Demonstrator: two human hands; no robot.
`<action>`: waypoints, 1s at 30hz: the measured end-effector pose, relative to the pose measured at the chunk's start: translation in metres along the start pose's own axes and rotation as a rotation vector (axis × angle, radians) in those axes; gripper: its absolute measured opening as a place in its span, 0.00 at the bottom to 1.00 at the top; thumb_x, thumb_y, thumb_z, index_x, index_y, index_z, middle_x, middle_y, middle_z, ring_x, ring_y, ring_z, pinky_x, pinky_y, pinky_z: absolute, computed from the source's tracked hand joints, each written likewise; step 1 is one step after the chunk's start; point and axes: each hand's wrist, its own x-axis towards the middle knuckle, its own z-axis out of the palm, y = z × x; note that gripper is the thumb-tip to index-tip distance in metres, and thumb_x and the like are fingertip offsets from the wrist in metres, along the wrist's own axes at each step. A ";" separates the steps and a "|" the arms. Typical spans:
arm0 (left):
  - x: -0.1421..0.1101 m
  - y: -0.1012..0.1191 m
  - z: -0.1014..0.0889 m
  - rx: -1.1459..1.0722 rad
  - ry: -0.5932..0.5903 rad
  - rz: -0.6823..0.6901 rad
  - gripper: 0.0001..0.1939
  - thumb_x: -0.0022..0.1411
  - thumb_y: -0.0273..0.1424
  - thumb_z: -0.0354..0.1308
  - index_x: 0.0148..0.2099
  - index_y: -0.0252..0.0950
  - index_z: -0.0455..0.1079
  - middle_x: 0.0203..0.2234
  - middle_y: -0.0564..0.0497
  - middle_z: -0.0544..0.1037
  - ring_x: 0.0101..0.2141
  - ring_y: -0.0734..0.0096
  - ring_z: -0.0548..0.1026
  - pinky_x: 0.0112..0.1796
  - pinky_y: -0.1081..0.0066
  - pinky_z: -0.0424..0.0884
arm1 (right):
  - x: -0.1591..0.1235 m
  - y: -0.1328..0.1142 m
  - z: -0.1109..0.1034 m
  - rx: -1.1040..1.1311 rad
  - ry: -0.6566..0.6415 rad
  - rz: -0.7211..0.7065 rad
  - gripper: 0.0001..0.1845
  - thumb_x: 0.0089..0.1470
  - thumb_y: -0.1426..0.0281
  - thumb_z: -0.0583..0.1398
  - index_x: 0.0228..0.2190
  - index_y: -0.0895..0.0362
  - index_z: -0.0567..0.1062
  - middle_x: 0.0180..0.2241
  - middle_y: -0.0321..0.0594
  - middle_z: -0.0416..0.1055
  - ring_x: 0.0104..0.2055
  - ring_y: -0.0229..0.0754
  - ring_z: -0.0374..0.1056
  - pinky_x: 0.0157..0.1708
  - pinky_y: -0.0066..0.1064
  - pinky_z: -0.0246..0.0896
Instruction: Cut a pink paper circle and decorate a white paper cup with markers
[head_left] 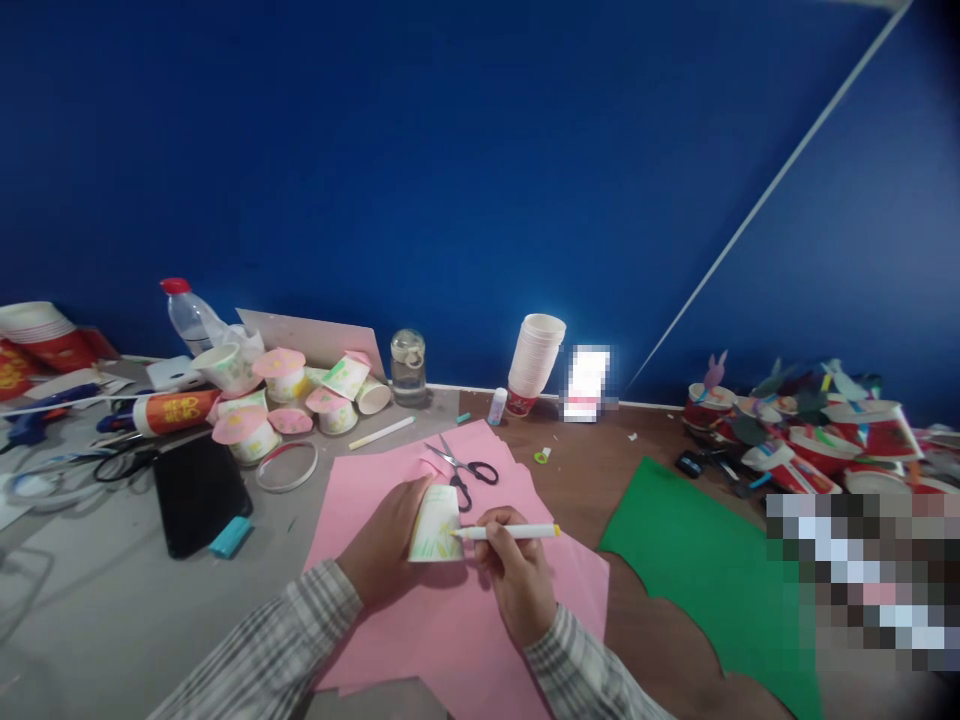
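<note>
My left hand (pixel 386 545) is wrapped round a white paper cup (pixel 436 524) with green marks, held upside down on the pink paper sheet (pixel 450 620). My right hand (pixel 514 575) grips a white marker (pixel 510 532) with a yellow end. Its tip touches the cup's side. Black-handled scissors (pixel 466 466) lie on the pink sheet just behind the cup.
A green sheet (pixel 705 570) lies to the right. Decorated cups with pink tops (pixel 281 400), a black phone (pixel 199 492), a tape ring (pixel 287 466), a bottle (pixel 191 315) and a jar (pixel 408 365) sit left. A cup stack (pixel 534 360) stands behind. Red cups (pixel 810 440) pile at right.
</note>
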 end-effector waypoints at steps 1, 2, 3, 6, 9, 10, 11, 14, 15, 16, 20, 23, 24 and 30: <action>0.000 0.000 0.000 -0.008 -0.009 -0.003 0.35 0.49 0.35 0.62 0.56 0.43 0.49 0.43 0.46 0.73 0.42 0.54 0.70 0.43 0.55 0.71 | 0.000 0.000 0.000 0.001 0.001 0.002 0.09 0.41 0.63 0.62 0.20 0.56 0.73 0.10 0.32 0.68 0.11 0.34 0.56 0.06 0.18 0.48; 0.000 0.000 0.000 -0.016 -0.019 -0.007 0.35 0.48 0.35 0.63 0.56 0.43 0.49 0.43 0.46 0.73 0.42 0.54 0.71 0.42 0.55 0.72 | 0.000 0.000 0.000 0.000 -0.001 0.004 0.09 0.42 0.63 0.62 0.20 0.56 0.73 0.10 0.32 0.68 0.11 0.34 0.56 0.06 0.18 0.48; 0.000 -0.001 -0.001 -0.021 -0.025 -0.008 0.36 0.48 0.35 0.63 0.56 0.43 0.49 0.43 0.46 0.73 0.41 0.53 0.71 0.42 0.55 0.72 | 0.000 0.000 0.000 0.000 -0.003 0.005 0.09 0.42 0.63 0.62 0.20 0.56 0.73 0.10 0.32 0.68 0.11 0.35 0.56 0.06 0.19 0.49; 0.001 -0.001 -0.001 -0.007 -0.026 0.017 0.35 0.49 0.35 0.62 0.56 0.43 0.49 0.43 0.45 0.73 0.42 0.52 0.70 0.43 0.53 0.71 | 0.000 0.000 0.001 0.002 -0.015 0.006 0.09 0.42 0.63 0.62 0.22 0.56 0.74 0.11 0.32 0.68 0.12 0.35 0.57 0.06 0.19 0.50; 0.002 -0.003 0.000 0.014 -0.040 0.036 0.35 0.50 0.35 0.61 0.57 0.41 0.49 0.45 0.43 0.72 0.44 0.51 0.69 0.45 0.51 0.69 | 0.000 0.000 0.000 0.005 -0.018 0.013 0.09 0.43 0.63 0.62 0.21 0.56 0.73 0.11 0.32 0.68 0.11 0.35 0.56 0.06 0.19 0.49; 0.001 -0.003 0.000 0.013 -0.042 0.031 0.35 0.50 0.35 0.62 0.57 0.41 0.48 0.45 0.43 0.72 0.44 0.51 0.69 0.45 0.51 0.69 | 0.000 0.001 0.000 0.002 -0.020 0.019 0.09 0.42 0.63 0.62 0.21 0.56 0.73 0.10 0.31 0.68 0.11 0.35 0.55 0.06 0.19 0.49; 0.001 -0.003 0.000 0.010 -0.039 0.025 0.36 0.50 0.35 0.62 0.57 0.41 0.48 0.44 0.43 0.72 0.44 0.51 0.69 0.44 0.51 0.70 | 0.000 0.001 -0.001 -0.001 -0.022 0.025 0.09 0.42 0.63 0.62 0.21 0.56 0.73 0.10 0.31 0.68 0.11 0.34 0.55 0.06 0.19 0.49; 0.001 -0.003 -0.001 0.005 -0.041 0.033 0.36 0.50 0.35 0.61 0.57 0.42 0.47 0.46 0.42 0.71 0.44 0.50 0.69 0.44 0.50 0.70 | 0.000 0.001 -0.001 0.004 -0.021 0.027 0.09 0.42 0.63 0.62 0.22 0.56 0.74 0.11 0.32 0.68 0.12 0.35 0.57 0.07 0.19 0.50; 0.001 -0.003 -0.001 0.007 -0.049 0.040 0.36 0.51 0.35 0.61 0.58 0.42 0.47 0.47 0.42 0.71 0.45 0.49 0.69 0.44 0.50 0.70 | -0.001 0.001 -0.001 0.010 -0.019 0.025 0.09 0.42 0.63 0.62 0.22 0.56 0.74 0.11 0.32 0.68 0.12 0.36 0.57 0.07 0.19 0.50; 0.001 -0.004 -0.001 0.008 -0.057 0.044 0.37 0.50 0.35 0.61 0.58 0.42 0.45 0.47 0.42 0.70 0.45 0.49 0.68 0.45 0.50 0.69 | -0.001 0.000 -0.001 0.014 -0.017 0.022 0.09 0.42 0.63 0.62 0.22 0.56 0.74 0.11 0.33 0.68 0.13 0.36 0.58 0.07 0.19 0.50; -0.001 -0.007 0.000 0.010 -0.072 0.028 0.42 0.48 0.37 0.64 0.59 0.42 0.42 0.48 0.42 0.69 0.47 0.49 0.67 0.46 0.50 0.68 | -0.001 -0.002 0.001 0.016 -0.031 0.020 0.09 0.41 0.63 0.63 0.21 0.57 0.74 0.11 0.32 0.68 0.12 0.35 0.57 0.07 0.19 0.50; -0.002 -0.009 0.001 0.012 -0.074 0.015 0.42 0.48 0.37 0.63 0.59 0.42 0.42 0.48 0.41 0.69 0.47 0.48 0.67 0.46 0.49 0.68 | -0.001 -0.003 0.001 0.023 -0.039 0.010 0.09 0.42 0.64 0.62 0.21 0.57 0.74 0.11 0.32 0.68 0.12 0.35 0.58 0.07 0.19 0.52; -0.002 -0.009 0.001 0.012 -0.074 0.017 0.42 0.49 0.36 0.63 0.59 0.41 0.42 0.48 0.41 0.70 0.47 0.48 0.67 0.46 0.48 0.68 | -0.001 -0.002 0.001 0.025 -0.043 0.009 0.09 0.43 0.64 0.62 0.22 0.57 0.74 0.11 0.33 0.69 0.13 0.36 0.58 0.08 0.20 0.52; -0.001 -0.006 0.001 0.023 -0.053 0.040 0.38 0.51 0.35 0.61 0.59 0.41 0.42 0.48 0.42 0.70 0.47 0.50 0.67 0.46 0.49 0.69 | 0.000 -0.002 0.001 0.034 -0.053 0.003 0.08 0.44 0.64 0.62 0.23 0.57 0.74 0.12 0.33 0.69 0.13 0.36 0.59 0.09 0.20 0.53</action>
